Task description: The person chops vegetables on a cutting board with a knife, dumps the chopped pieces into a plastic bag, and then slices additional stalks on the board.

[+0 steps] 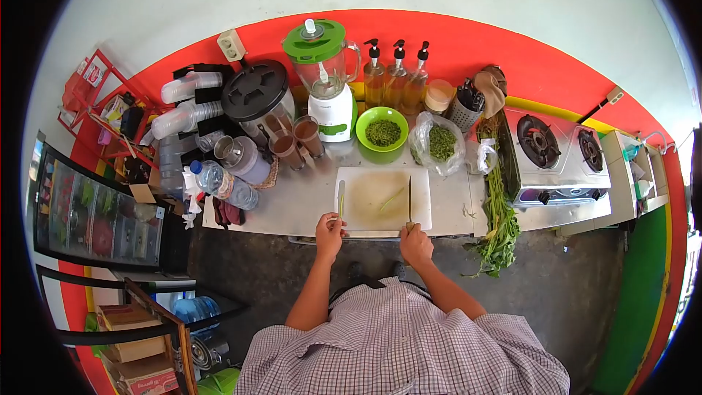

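My left hand [331,234] pinches a thin green bean pod [341,203] upright at the left edge of the white cutting board [365,208]. My right hand [415,244] is closed round the handle of a kitchen knife [410,197], its blade pointing away from me over the board's right side. Between the hands, slim green pieces [393,199] lie on the board. Behind the board stands a green bowl [382,152] with chopped greens in it. To its right sits a clear plastic bag [457,155] of chopped greens.
A leafy bunch [501,230] hangs over the counter's front edge, beside a gas stove [559,164]. A blender [329,110] and pump bottles [395,80] line the back. Brown cups [286,148] and a water bottle [212,175] stand at the left.
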Demonstrator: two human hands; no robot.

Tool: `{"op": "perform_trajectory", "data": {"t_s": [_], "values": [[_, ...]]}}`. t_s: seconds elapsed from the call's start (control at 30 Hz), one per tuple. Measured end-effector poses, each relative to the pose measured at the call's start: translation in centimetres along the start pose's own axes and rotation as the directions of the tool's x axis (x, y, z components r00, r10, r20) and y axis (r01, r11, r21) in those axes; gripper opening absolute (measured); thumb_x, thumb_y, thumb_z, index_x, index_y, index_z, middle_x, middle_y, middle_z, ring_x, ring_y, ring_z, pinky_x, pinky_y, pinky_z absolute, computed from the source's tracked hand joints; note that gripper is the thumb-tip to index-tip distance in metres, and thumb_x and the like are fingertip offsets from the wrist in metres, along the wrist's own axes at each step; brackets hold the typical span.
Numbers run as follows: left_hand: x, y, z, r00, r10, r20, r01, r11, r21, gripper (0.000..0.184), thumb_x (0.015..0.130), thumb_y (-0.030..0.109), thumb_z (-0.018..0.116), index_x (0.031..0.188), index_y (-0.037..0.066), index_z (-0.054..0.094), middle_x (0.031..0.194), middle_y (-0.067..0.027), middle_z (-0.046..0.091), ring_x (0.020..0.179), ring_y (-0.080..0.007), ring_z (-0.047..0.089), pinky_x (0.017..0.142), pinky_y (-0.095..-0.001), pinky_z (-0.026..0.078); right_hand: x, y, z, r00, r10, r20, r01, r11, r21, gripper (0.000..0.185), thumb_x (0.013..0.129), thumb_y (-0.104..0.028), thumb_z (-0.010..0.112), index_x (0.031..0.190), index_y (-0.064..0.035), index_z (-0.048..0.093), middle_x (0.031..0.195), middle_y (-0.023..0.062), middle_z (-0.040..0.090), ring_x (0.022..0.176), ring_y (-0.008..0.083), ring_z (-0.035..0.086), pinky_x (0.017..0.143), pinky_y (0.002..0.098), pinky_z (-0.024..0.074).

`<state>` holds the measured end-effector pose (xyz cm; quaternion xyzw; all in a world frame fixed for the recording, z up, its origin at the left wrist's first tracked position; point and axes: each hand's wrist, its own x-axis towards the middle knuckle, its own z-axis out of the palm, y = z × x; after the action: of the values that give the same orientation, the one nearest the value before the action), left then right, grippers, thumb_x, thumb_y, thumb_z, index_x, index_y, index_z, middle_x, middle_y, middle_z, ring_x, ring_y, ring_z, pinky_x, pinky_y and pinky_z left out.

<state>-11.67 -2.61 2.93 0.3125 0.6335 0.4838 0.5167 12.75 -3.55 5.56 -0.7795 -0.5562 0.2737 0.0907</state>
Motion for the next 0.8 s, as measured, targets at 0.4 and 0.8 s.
{"op": "perform_trajectory", "data": {"t_s": [0.4,0.8], "values": [[-0.3,0.4,-1.4,0.995,-0.099,-0.022,0.094,0.980,-0.177,0.025,0.092,0.001,0.057,0.116,0.002,0.052,0.096,-0.0126,0.070,0.077,-0.0148,0.062,0.070,-0.0296,0.051,-0.5,-5.5,3.4,0.961,-0.223,0.164,0.233,0.971,-0.044,0.047,0.098,-0.043,0.051,0.107,0.0028,0.050,0.090,0.0297,0.068,0.085,0.0486,0.068,0.078,0.0556,0.0545],[0.7,1.3,2.2,0.977,-0.090,0.196,0.119,0.983,-0.139,0.031,0.097,0.008,0.063,0.125,-0.002,0.055,0.097,-0.0094,0.071,0.086,-0.0136,0.065,0.077,-0.0265,0.053,-0.6,-2.5,1.1,0.934,-0.336,0.117,0.329,0.941,0.076,0.041,0.096,-0.037,0.057,0.105,0.0022,0.050,0.081,0.0280,0.068,0.079,0.0453,0.068,0.073,0.0536,0.0539]]}}
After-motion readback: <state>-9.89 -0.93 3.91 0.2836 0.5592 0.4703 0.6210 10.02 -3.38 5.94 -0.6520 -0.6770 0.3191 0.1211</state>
